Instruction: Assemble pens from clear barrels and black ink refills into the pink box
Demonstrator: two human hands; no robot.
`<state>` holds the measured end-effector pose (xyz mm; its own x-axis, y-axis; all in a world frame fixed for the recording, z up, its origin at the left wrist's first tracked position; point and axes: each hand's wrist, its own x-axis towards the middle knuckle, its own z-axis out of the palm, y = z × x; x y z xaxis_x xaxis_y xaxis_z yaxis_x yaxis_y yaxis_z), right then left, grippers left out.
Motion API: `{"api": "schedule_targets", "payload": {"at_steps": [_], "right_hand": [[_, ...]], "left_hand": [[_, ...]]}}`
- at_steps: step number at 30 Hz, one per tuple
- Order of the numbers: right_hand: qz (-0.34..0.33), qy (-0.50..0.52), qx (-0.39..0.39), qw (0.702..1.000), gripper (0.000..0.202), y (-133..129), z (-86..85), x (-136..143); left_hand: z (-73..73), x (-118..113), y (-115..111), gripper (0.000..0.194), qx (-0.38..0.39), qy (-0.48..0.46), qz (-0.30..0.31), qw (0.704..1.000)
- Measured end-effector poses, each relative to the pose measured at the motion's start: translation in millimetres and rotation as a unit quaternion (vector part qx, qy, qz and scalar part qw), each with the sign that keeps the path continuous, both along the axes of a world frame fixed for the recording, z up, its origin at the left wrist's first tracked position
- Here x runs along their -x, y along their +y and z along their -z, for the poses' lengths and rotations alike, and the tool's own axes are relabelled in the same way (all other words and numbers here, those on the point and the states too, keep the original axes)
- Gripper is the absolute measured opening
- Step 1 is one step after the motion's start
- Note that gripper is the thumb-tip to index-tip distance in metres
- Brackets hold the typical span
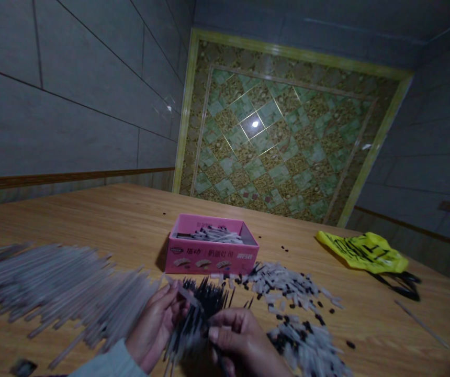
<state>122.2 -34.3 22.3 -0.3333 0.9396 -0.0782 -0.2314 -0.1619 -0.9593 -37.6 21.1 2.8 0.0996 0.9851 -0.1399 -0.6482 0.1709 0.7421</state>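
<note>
Left hand (154, 322): you pinch a pale tube (188, 297), fingers nearly closed.
Right hand (246, 340): closed around something dark, blurred.
Dark sticks (205, 293): bunched between and beyond your hands.
Pink box (209, 261): farther, holding some pale pieces (221, 235).
Loose: many long tubes (71, 288) left, two heaps of short pieces (282, 283) right; seemingly much left.

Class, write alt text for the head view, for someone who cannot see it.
A left hand holds a pale strip, a right hand a dark piece, over black sticks on a wooden table. Behind stands a pink box; pale rods lie left, small pieces right.
</note>
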Motion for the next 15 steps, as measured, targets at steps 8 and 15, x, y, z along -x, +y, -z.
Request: {"api": "schedule_targets", "payload": {"at_steps": [8, 15], "right_hand": [[-0.021, 0.037, 0.000, 0.999, 0.037, 0.6, 2.5, -0.2], [-0.007, 0.113, 0.003, 0.994, 0.043, 1.8, 1.0, -1.1]], "left_hand": [[0.2, -0.2, -4.7, 0.010, -0.039, 0.016, 0.061, 0.997], [-2.1, -2.3, -6.8, 0.018, -0.041, 0.052, 0.076, 0.995]]}}
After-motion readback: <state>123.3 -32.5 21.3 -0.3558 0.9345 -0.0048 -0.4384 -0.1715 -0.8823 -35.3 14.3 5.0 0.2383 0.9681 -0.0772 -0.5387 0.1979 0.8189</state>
